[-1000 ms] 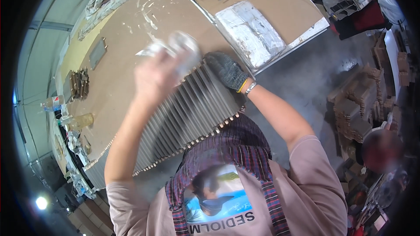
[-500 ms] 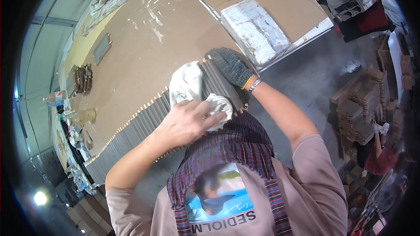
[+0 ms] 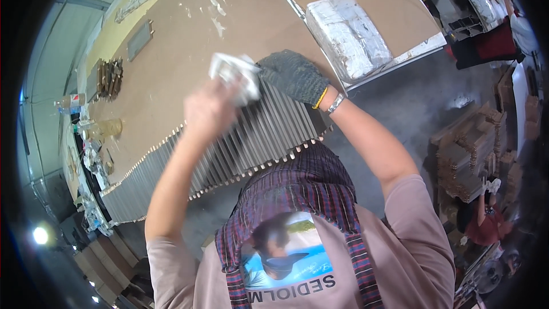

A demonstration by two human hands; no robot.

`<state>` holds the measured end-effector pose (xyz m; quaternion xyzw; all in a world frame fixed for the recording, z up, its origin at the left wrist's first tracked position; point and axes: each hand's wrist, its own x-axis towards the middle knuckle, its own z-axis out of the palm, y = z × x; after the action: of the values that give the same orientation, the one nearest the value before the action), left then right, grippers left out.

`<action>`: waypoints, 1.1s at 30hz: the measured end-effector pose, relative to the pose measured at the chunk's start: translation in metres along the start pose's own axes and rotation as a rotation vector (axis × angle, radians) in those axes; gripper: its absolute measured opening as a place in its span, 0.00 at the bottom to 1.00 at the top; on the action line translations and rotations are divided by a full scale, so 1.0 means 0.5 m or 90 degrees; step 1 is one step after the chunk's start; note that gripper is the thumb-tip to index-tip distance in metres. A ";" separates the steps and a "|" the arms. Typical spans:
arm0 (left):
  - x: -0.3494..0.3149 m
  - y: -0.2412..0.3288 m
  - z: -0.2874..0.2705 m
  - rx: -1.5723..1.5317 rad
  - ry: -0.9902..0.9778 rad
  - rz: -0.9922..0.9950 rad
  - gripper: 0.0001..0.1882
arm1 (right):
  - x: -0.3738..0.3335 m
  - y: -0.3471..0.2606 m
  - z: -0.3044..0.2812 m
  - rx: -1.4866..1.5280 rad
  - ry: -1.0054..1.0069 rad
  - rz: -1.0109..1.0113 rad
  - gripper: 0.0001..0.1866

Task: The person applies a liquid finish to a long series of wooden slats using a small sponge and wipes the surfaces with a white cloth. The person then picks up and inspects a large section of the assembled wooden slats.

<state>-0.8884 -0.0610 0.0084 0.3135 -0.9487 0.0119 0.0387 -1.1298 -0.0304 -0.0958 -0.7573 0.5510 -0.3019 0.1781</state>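
At the near edge of the table (image 3: 171, 74), slats (image 3: 246, 144) lie lined up, my L hand (image 3: 211, 106) clutching a white cloth (image 3: 245, 73) by their far ends, gloved R hand (image 3: 294, 77) over them, grip unclear, job prob midway, can't tell which r done/left.

open tabletop (image 3: 171, 74) beyond slat row (image 3: 269, 129), white bundle (image 3: 349, 37) blocking right, 2 bottles (image 3: 104, 130) far left

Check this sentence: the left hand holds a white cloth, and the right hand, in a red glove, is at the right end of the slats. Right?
No: the glove is grey, not red, as the head view shows. The left hand holds a white cloth, and the right hand is at the right end of the slats.
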 end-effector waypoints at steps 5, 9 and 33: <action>-0.022 0.018 -0.067 -0.001 0.135 0.071 0.26 | -0.011 0.024 -0.001 -0.036 0.022 -0.068 0.14; -0.082 0.038 0.025 -0.125 -0.024 0.133 0.19 | -0.001 0.014 0.003 -0.055 0.043 -0.128 0.12; -0.103 0.072 -0.049 -0.207 0.083 0.018 0.30 | -0.002 0.023 -0.004 0.090 0.001 -0.028 0.18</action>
<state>-0.8672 -0.0003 0.0288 0.2883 -0.9379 -0.1211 0.1504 -1.1399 -0.0332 -0.1015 -0.7547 0.5116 -0.3443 0.2241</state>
